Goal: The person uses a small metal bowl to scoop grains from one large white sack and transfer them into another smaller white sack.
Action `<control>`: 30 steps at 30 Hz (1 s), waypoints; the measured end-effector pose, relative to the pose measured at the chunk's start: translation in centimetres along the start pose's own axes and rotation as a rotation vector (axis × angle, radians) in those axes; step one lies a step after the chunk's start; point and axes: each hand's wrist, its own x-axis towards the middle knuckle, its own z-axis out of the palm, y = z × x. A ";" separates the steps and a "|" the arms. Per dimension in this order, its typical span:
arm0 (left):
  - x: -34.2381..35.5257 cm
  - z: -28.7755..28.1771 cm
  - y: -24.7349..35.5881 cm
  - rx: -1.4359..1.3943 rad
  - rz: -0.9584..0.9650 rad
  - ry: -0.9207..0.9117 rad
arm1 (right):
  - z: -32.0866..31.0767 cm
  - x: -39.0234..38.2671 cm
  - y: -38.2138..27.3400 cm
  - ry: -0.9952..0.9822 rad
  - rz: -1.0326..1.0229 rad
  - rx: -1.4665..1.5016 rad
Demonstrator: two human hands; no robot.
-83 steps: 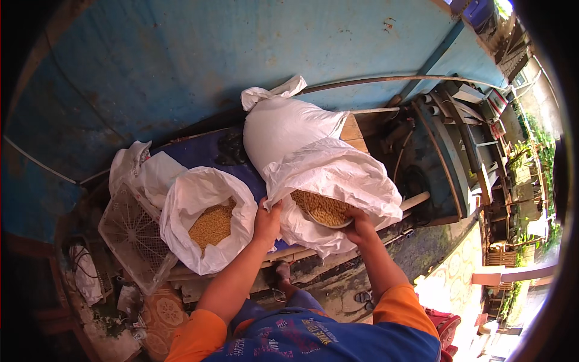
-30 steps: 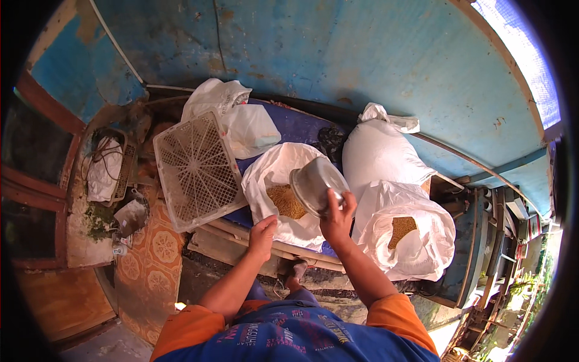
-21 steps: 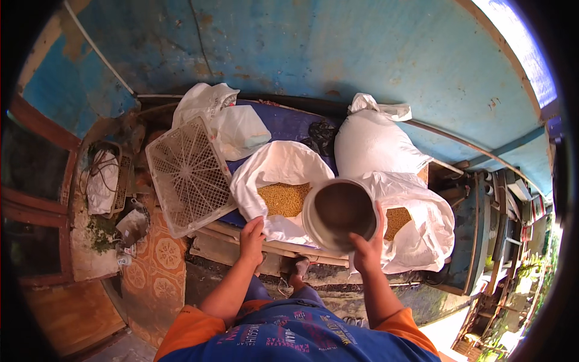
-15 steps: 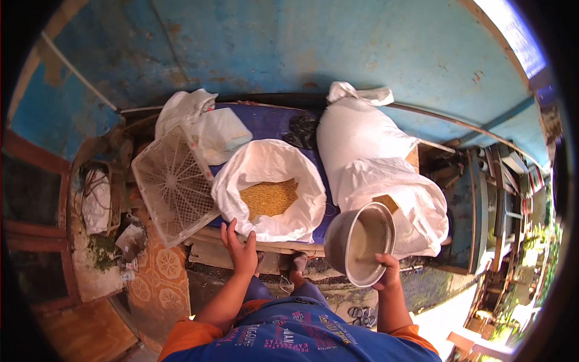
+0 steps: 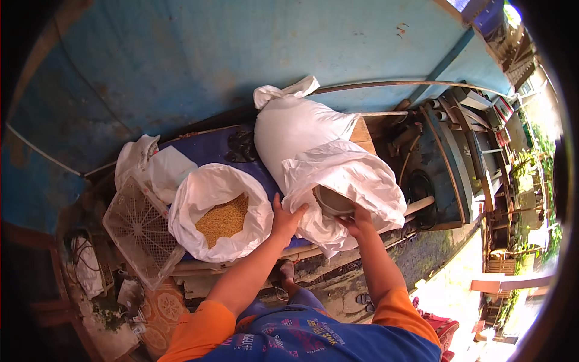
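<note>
My right hand [image 5: 360,222] grips the rim of a metal bowl [image 5: 335,201], which is tilted inside the mouth of the right white sack [image 5: 374,181]. A little grain shows beside the bowl; the rest of that sack's contents is hidden. My left hand [image 5: 284,222], thumb and fingers spread, rests against the left edge of the same sack. To its left stands another white sack [image 5: 181,211], its rim rolled wide, holding golden grain [image 5: 226,220].
A full, tied white sack [image 5: 301,130] lies behind the right sack. At left are a white plastic crate [image 5: 139,226] and white bags [image 5: 172,172]. A black plastic bag [image 5: 241,146] lies on the blue surface [image 5: 211,143]. A blue wall [image 5: 229,60] rises behind.
My right hand has carried the bowl into the right sack's mouth. My left hand has moved from the left sack's rim to the right sack. The view has turned toward the right.
</note>
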 end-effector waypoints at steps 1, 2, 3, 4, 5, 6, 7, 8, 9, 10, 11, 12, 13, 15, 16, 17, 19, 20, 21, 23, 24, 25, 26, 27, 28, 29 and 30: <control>1.6 -0.5 -1.6 -0.029 0.011 -0.070 | 1.0 1.5 0.3 -0.090 -0.033 -0.005; 2.0 -0.2 -1.1 -0.052 0.016 -0.150 | 1.7 2.4 0.2 -0.169 -0.066 -0.003; 1.6 0.3 -1.1 -0.089 0.041 -0.114 | 2.4 3.3 -0.1 -0.171 -0.068 0.007; 0.9 0.4 -0.3 -0.076 0.040 -0.114 | 3.1 4.1 -0.2 -0.082 -0.156 -0.138; 0.1 0.3 0.4 -0.188 0.006 -0.153 | 4.3 4.6 -0.4 0.002 -0.242 -0.286; -0.6 0.1 1.1 -0.301 -0.028 -0.188 | 5.5 5.0 -0.7 0.156 -0.262 -0.274; -1.9 0.4 2.1 -0.341 0.036 -0.233 | 3.6 8.2 -0.9 0.257 -0.706 -0.817; -3.1 1.0 2.2 -0.337 0.019 -0.267 | -1.2 13.4 -0.9 0.384 -1.132 -1.379; -3.9 1.9 2.3 -0.344 0.010 -0.318 | -6.8 17.6 -0.6 0.318 -1.279 -1.148; -4.4 3.2 2.5 -0.359 0.002 -0.393 | -13.3 20.6 -1.4 0.243 -1.434 -0.958; -4.2 0.6 2.1 -0.334 0.055 -0.260 | -6.9 19.5 0.3 0.124 -1.074 -0.819; -4.3 -1.0 1.6 -0.317 0.063 -0.202 | -2.3 17.2 0.1 0.088 -0.854 -0.787; -4.2 -1.2 1.2 -0.327 0.075 -0.190 | -0.9 15.5 -0.7 0.091 -0.795 -0.796; -4.1 -0.6 1.2 -0.336 0.083 -0.195 | -0.7 14.2 -1.7 0.116 -0.789 -0.856; -4.2 0.1 1.6 -0.340 0.082 -0.206 | -0.9 14.0 -1.8 0.128 -0.801 -0.892; -4.3 0.6 1.9 -0.344 0.081 -0.214 | -0.9 13.7 -1.7 0.137 -0.815 -0.930; -4.3 0.9 2.3 -0.333 0.097 -0.212 | -0.3 12.6 -0.6 0.131 -0.851 -1.006; -4.4 0.8 2.2 -0.331 0.107 -0.205 | 0.5 11.5 0.2 0.120 -0.858 -1.038; -4.5 0.7 2.2 -0.328 0.100 -0.195 | 1.4 10.7 1.0 0.103 -0.872 -1.076; -4.5 1.0 2.4 -0.357 0.091 -0.225 | 2.5 9.3 1.7 0.109 -0.878 -1.212; -4.4 1.1 2.2 -0.359 0.087 -0.223 | 2.3 9.8 2.4 0.132 -0.868 -1.335; -4.3 1.1 1.9 -0.361 0.087 -0.235 | 2.0 10.4 2.8 0.158 -0.863 -1.456; -4.3 1.2 1.6 -0.363 0.087 -0.248 | 1.7 11.2 3.5 0.210 -0.844 -1.696; -4.4 1.3 1.7 -0.363 0.087 -0.249 | 1.2 11.9 3.9 0.197 -0.862 -1.562; -4.5 1.2 1.8 -0.374 0.091 -0.242 | 1.4 11.7 4.1 0.191 -0.867 -1.564; -4.6 1.1 1.9 -0.386 0.094 -0.235 | 1.6 11.4 4.4 0.144 -0.909 -1.488; -4.6 0.9 1.8 -0.388 0.097 -0.229 | 1.9 11.1 4.7 0.098 -0.949 -1.412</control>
